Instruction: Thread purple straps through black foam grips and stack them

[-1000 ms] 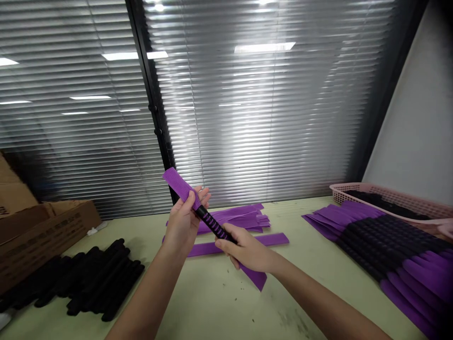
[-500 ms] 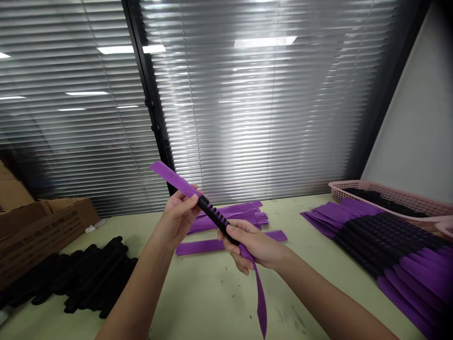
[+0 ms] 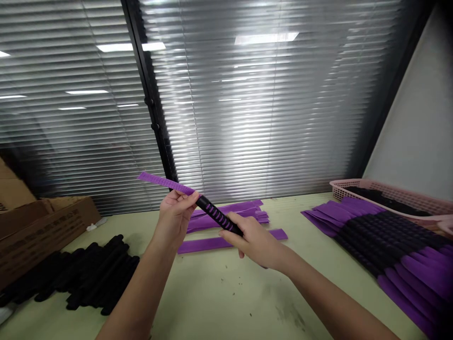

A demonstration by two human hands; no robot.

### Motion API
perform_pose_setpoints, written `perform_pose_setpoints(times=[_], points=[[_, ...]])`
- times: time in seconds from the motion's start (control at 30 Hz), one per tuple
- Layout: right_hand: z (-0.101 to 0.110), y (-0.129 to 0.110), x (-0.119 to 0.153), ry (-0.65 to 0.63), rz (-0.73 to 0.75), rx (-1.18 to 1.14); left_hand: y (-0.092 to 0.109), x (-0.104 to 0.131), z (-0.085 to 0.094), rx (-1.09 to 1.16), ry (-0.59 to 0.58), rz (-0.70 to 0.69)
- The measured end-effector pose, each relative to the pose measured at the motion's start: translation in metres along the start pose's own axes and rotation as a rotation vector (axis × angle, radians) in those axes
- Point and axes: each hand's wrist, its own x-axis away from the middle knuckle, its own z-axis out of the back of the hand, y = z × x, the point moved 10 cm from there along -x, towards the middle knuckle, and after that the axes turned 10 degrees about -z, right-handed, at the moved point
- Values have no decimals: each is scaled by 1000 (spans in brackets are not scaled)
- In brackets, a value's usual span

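A purple webbing strap (image 3: pixel 164 182) runs through a black slotted grip sleeve (image 3: pixel 218 216), held tilted above the table. Purple shows through the row of slots in the sleeve. My left hand (image 3: pixel 176 208) pinches the strap where it leaves the sleeve's upper end, and the strap's free end points up to the left. Around the sleeve's lower end my right hand (image 3: pixel 253 238) is closed, covering most of the strap below it. Behind the hands, several loose purple straps (image 3: pixel 240 208) lie in a pile, with a single purple strap (image 3: pixel 203 245) in front of them.
Black sleeves (image 3: pixel 95 269) lie heaped at left by a cardboard box (image 3: pixel 67 222). At right is a row of purple straps with black sleeves (image 3: pixel 375 236). A pink basket (image 3: pixel 392 191) with black pieces stands behind them. Window blinds (image 3: pixel 247 118) close off the back of the table (image 3: pixel 212 297).
The sleeve has turned so its slots face me more. My right hand has rolled over its lower end, and the strap tail that hung below is now mostly out of sight.
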Motion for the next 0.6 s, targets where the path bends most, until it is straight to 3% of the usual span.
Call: perform_pose_setpoints(times=[0.17,0.43,0.6], points=[[15,-1,-1,227,-13,321,-1,0,1,3,28,-11],[29,1,-1,339,-21,364,-7,-1,6,8,90,50],[43,0,3,542,1,526,-5,-3,15,-11,183,54]])
